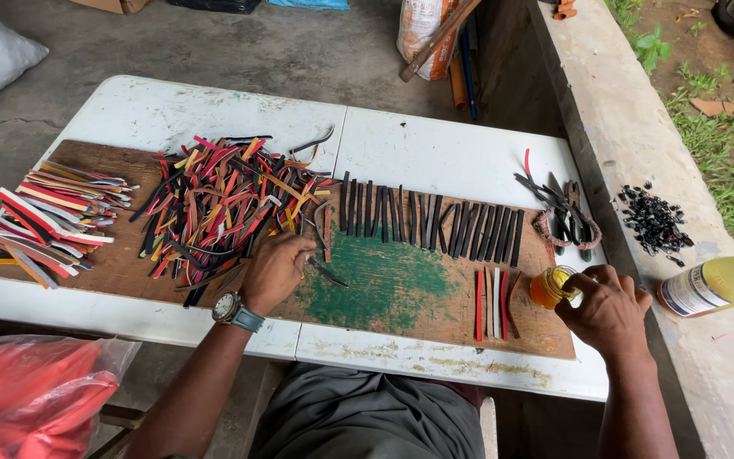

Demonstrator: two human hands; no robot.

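Head view: scissors (567, 219) lie beyond the amber jar (551, 286) by the right hand (609, 308).

Lighting: soft, even daylight, brightest at the right where the grass (728, 161) lies open to the sky; shadows faint and diffuse, deepest beneath the white table (435, 153). Glare: mild sheen on the tabletop and on the yellow bottle (715, 285). Quality: sharp at centre; wide-angle bowing at the edges; no motion blur.
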